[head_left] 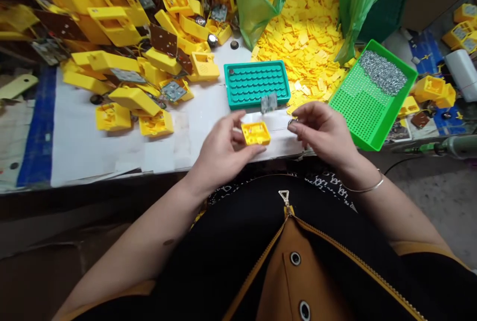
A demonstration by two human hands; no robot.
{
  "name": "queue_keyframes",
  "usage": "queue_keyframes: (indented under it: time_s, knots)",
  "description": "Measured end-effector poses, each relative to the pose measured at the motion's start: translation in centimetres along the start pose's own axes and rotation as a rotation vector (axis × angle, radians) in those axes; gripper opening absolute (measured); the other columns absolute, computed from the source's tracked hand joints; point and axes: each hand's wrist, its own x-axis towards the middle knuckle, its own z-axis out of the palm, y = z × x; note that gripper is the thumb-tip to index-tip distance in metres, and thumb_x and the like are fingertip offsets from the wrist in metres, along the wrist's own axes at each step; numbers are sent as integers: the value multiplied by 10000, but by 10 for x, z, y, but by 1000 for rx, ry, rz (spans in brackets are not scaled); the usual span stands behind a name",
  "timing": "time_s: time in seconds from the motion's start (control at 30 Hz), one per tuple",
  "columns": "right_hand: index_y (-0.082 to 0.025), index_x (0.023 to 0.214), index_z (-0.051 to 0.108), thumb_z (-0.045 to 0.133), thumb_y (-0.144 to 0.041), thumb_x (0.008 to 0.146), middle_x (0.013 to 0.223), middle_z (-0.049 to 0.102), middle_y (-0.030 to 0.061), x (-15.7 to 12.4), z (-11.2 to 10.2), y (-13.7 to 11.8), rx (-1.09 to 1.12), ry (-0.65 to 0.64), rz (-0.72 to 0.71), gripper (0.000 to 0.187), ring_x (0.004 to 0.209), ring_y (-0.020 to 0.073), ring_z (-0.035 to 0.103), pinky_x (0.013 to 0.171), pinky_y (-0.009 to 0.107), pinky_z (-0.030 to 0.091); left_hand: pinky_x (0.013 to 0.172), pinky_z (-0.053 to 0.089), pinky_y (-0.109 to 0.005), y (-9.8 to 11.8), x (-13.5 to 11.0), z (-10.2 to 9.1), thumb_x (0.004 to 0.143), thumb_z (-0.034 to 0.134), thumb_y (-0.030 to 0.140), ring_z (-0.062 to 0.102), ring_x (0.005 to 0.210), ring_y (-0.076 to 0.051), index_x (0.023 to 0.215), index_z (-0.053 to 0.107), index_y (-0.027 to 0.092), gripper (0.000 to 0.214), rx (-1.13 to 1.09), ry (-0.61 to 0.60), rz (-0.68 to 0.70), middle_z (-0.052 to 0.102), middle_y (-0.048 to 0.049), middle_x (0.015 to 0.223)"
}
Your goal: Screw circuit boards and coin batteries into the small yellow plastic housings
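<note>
My left hand [221, 149] holds a small yellow plastic housing [255, 133] by its left side, just above the table's front edge. My right hand [323, 129] is beside it on the right, its fingertips pinched on a tiny dark metal part [291, 121] that I cannot make out clearly. A teal tray [257, 84] with rows of round cells lies just behind the hands. A small grey metal piece [269, 103] rests at the tray's front edge.
A heap of yellow housings and circuit boards [126, 38] fills the back left. A green bag [309, 18] spills small yellow plastic pieces. A green perforated tray [372, 95] with small silver parts sits at the right. White paper [112, 147] covers the table.
</note>
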Motion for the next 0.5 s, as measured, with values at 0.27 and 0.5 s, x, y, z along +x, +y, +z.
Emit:
queue_keyframes:
  time_s: [0.27,0.5]
  knots:
    - [-193,945,705,612,-355,882,881,690,61,-27,-6,15,-762,-109,-51,197,764,179,607,607,291,344,716,566,-238,9,-16,18,653,825,227,693,770,-132,1032,562,155,467,-461,-232,-401,709,-41,949]
    - [-164,919,698,542,-312,901,895,673,78,-21,-7,6,-796,-179,-29,216,787,181,597,636,289,363,634,594,-195,26,-15,28,673,713,12,722,731,-141,1059,552,138,437,-704,-259,-558,701,-40,916]
